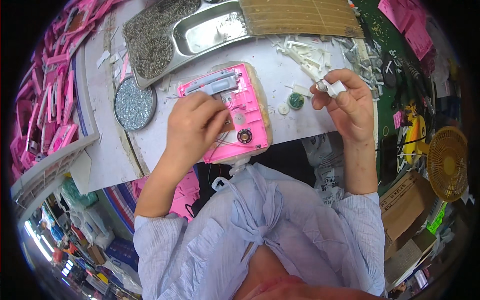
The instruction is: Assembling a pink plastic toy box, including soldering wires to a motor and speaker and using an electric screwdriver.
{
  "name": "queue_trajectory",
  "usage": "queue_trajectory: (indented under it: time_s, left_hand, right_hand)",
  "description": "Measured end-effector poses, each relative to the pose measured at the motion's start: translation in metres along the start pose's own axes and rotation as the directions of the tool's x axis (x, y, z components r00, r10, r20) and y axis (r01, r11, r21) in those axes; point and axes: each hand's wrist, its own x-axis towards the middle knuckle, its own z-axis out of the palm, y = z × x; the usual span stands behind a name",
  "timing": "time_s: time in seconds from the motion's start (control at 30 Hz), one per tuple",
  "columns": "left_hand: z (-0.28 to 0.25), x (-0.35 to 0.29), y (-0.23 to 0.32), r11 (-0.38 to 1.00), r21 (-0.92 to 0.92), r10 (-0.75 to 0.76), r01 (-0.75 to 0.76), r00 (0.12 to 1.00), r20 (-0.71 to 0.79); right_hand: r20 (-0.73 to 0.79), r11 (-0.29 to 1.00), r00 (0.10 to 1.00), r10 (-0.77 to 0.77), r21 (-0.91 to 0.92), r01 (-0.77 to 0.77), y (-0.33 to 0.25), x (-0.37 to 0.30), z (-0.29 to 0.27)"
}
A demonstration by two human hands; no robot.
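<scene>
A pink plastic housing (256, 106) lies on a pale padded block in front of me, with a grey battery-bay piece (212, 82), a round black speaker (244, 135) and thin wires on it. My left hand (196, 122) rests over the left side of the housing, its fingers bent together; what they hold, if anything, is hidden. Raised to the right of the housing, my right hand (350, 102) pinches a white plastic part (336, 89), with a small metal coil (321, 86) at the fingertips. Below it on the table are a green round pot (296, 101) and a white disc (284, 108).
A round tin of small screws (135, 104) stands at left. Behind it sits a metal tray (180, 60) with springs. White plastic parts (310, 55) lie beside a cardboard sheet (300, 19). Pink housings fill a crate (82, 100) at far left. A yellow fan (447, 162) is at right.
</scene>
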Motion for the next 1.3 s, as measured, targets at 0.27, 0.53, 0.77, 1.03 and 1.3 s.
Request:
queue_trajectory:
  time_s: [0.27,0.53,0.77,1.03,1.3]
  left_hand:
    - [0.022,0.005,0.01,0.991,0.038,0.125,-0.125,0.992,-0.001]
    - [0.035,0.014,0.025,0.959,0.235,0.132,-0.157,0.984,0.119]
    - [0.041,0.015,0.027,0.972,0.226,0.051,-0.067,0.996,0.079]
    - [0.017,-0.022,0.006,0.922,-0.331,-0.273,0.202,0.944,-0.184]
    - [0.026,-0.026,0.003,0.936,-0.332,-0.217,0.12,0.937,-0.273]
  right_hand:
    - [-0.04,0.966,0.999,-0.003,-0.26,-0.007,0.008,-0.001,0.008]
    - [-0.046,0.957,0.999,-0.017,-0.291,0.003,0.009,0.001,0.014]
    - [-0.092,0.927,0.996,-0.003,-0.375,-0.032,0.018,-0.001,0.015]
    - [0.407,0.274,0.904,-0.134,-0.861,0.428,0.034,0.016,0.036]
    - [0.546,0.045,0.836,-0.051,-0.835,0.548,0.042,0.028,0.056]
